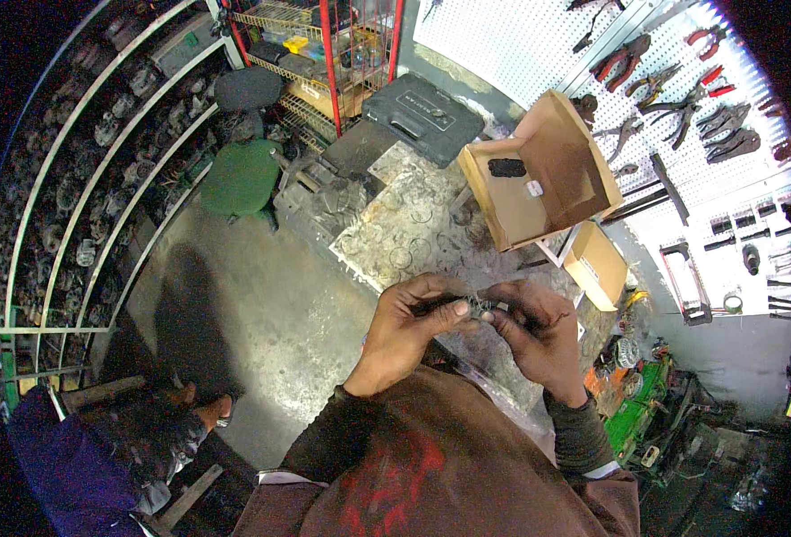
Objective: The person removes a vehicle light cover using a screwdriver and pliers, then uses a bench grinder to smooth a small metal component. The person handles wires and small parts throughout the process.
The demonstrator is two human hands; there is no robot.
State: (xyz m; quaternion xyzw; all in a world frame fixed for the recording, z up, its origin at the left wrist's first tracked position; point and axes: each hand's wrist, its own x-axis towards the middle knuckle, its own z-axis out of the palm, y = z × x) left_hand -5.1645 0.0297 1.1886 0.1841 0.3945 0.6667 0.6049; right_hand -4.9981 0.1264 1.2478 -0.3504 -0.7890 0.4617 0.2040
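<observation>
My left hand (406, 329) and my right hand (540, 333) meet in front of my body, above the near edge of the workbench (386, 234). Between the fingertips of both is a small dark metal part (478, 309), pinched by thumbs and forefingers. Fingers cover most of it, so its exact kind does not show. Grime darkens the fingers. Just beyond the hands, the stained bench top carries ring marks or thin rings.
An open cardboard box (552, 179) stands on the bench, a smaller one (596, 267) beside it. Behind lies a dark tool case (423, 118). Pliers (620, 63) hang on the pegboard. A green stool (240, 177) and parts-filled shelves (100, 170) are left. Another person (100, 456) sits lower left.
</observation>
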